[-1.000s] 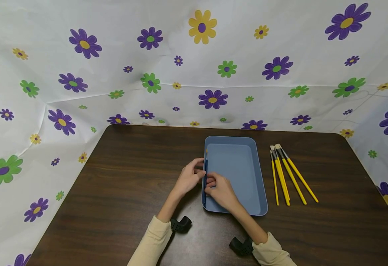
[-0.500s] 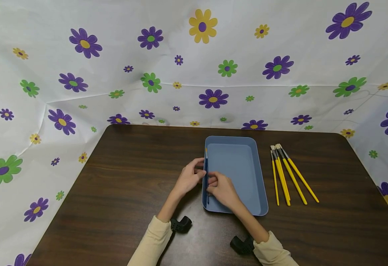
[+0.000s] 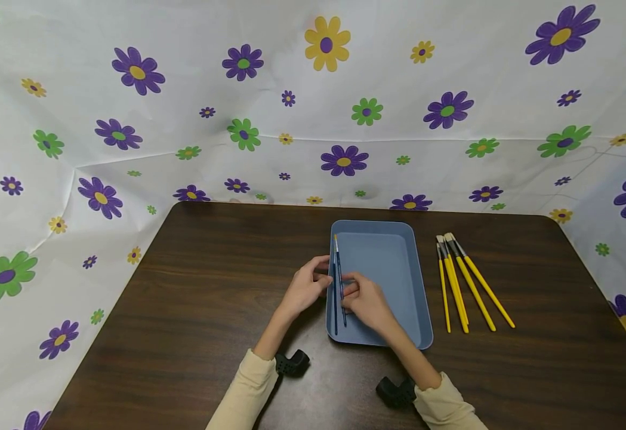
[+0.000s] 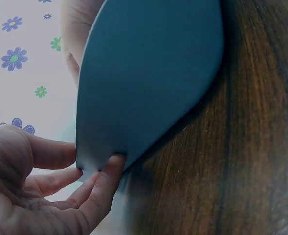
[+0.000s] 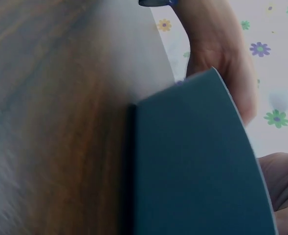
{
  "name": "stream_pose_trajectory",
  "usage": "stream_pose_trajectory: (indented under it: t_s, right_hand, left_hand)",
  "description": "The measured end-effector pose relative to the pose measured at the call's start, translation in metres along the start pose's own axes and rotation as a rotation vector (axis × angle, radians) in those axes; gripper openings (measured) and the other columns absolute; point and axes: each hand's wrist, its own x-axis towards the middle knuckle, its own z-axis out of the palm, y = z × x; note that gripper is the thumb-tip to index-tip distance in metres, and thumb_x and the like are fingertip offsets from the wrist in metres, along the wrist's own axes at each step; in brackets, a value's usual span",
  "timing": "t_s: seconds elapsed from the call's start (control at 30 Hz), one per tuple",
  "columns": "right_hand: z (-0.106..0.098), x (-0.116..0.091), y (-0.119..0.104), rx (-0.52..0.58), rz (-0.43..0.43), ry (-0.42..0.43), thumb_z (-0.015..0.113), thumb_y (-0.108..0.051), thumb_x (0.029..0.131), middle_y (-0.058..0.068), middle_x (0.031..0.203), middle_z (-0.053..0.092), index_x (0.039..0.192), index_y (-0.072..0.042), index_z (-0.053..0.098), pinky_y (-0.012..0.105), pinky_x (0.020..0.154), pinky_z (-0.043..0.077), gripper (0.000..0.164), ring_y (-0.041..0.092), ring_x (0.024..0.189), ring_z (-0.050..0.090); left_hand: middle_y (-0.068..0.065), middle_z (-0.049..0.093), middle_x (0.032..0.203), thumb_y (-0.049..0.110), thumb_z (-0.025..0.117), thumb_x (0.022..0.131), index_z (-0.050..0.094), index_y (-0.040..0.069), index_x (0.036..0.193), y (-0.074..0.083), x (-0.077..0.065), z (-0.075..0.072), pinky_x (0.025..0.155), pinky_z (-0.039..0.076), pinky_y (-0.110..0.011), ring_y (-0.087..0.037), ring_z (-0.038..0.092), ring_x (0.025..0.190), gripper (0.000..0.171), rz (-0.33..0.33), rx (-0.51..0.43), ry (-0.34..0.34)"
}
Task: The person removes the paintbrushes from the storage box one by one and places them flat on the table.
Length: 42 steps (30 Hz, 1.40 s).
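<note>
A shallow blue-grey tray point(image 3: 388, 280) lies on the table. My left hand point(image 3: 304, 286) grips its left rim; in the left wrist view, fingers point(image 4: 107, 183) touch the outer wall and the thumb is at the rim. Inside the tray, my right hand point(image 3: 367, 306) pinches a slim dark blue paintbrush point(image 3: 337, 254) with a yellowish tip, slightly tilted. A second dark blue paintbrush point(image 3: 335, 310) lies along the left wall, partly hidden by my left thumb. In the right wrist view the tray's wall point(image 5: 192, 161) hides most of my right hand point(image 5: 283, 188).
Several yellow-handled paintbrushes point(image 3: 465, 286) fan out on the table right of the tray, bristles toward the far edge. The brown wooden table point(image 3: 227, 269) meets a flowered white sheet point(image 3: 291, 119) behind. Black wrist cameras point(image 3: 293, 363) sit on both wrists.
My right hand has moved slightly right, drawing one blue paintbrush away from the tray's left wall and apart from the other. The left hand stays on the rim.
</note>
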Motion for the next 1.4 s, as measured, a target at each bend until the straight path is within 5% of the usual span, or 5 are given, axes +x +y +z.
stream_pose_trajectory:
  t_s: [0.43, 0.77, 1.4]
  right_hand:
    - [-0.034, 0.003, -0.006, -0.005, 0.024, 0.011, 0.067, 0.012, 0.088, 0.017, 0.088, 0.07, 0.132, 0.011, 0.06, 0.031, 0.06, 0.061, 0.045, 0.02, 0.069, 0.069]
    - [-0.068, 0.0, -0.011, 0.023, 0.021, 0.028, 0.065, 0.008, 0.094, 0.022, 0.097, 0.068, 0.139, 0.012, 0.054, 0.033, 0.067, 0.063, 0.046, 0.03, 0.084, 0.074]
    - [-0.109, -0.003, -0.012, 0.017, 0.052, 0.122, 0.068, 0.006, 0.094, 0.025, 0.101, 0.067, 0.143, 0.016, 0.049, 0.03, 0.067, 0.062, 0.052, 0.01, 0.073, 0.07]
  left_hand:
    - [-0.026, 0.06, 0.132, -0.003, 0.06, 0.099, 0.053, -0.005, 0.145, 0.001, 0.0, 0.001, 0.072, 0.062, -0.041, -0.034, 0.07, 0.105, 0.047, -0.008, -0.007, 0.01]
    - [-0.026, 0.061, 0.132, -0.004, 0.06, 0.098, 0.053, -0.005, 0.145, 0.0, 0.0, 0.001, 0.073, 0.062, -0.04, -0.034, 0.069, 0.105, 0.048, -0.001, 0.0, 0.013]
    - [-0.027, 0.061, 0.132, -0.004, 0.061, 0.097, 0.053, -0.005, 0.145, -0.004, 0.001, 0.0, 0.073, 0.062, -0.045, -0.038, 0.069, 0.107, 0.048, 0.001, -0.015, 0.015]
